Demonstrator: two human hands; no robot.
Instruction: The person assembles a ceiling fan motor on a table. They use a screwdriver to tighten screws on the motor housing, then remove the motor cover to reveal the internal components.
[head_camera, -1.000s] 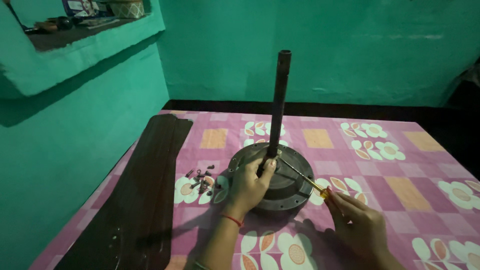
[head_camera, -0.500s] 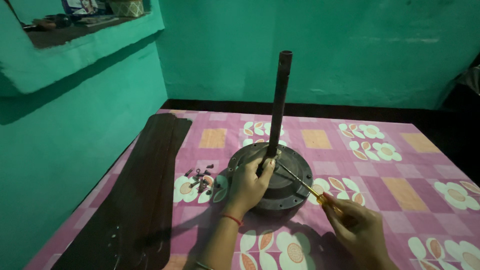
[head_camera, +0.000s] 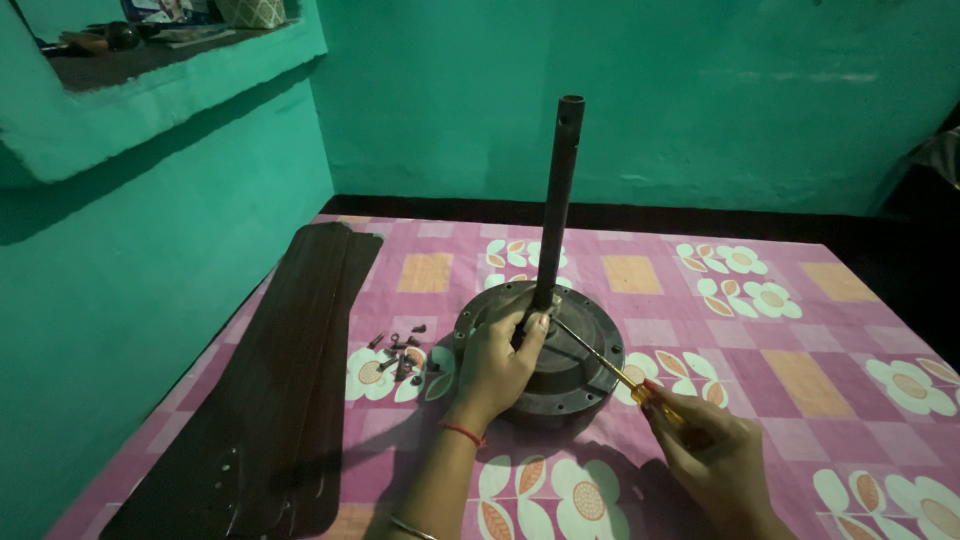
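A round grey ceiling-fan motor housing (head_camera: 578, 352) rests on a pink flowered cloth (head_camera: 700, 330), with a dark rod (head_camera: 556, 200) standing upright from its centre. My left hand (head_camera: 497, 368) lies on the housing's near left side, fingers against the base of the rod. My right hand (head_camera: 712, 452) grips the yellow handle of a screwdriver (head_camera: 610, 368). Its thin shaft slants up-left, and the tip meets the housing near the rod's base, beside my left fingers.
Several small dark screws (head_camera: 400, 354) lie loose on the cloth left of the housing. Dark brown fan blades (head_camera: 270, 390) are stacked along the cloth's left edge. Green walls close the left and back; a wall niche (head_camera: 150, 50) holds clutter.
The screwdriver and my right hand have shifted slightly down and right in view. My left hand stays on the housing.
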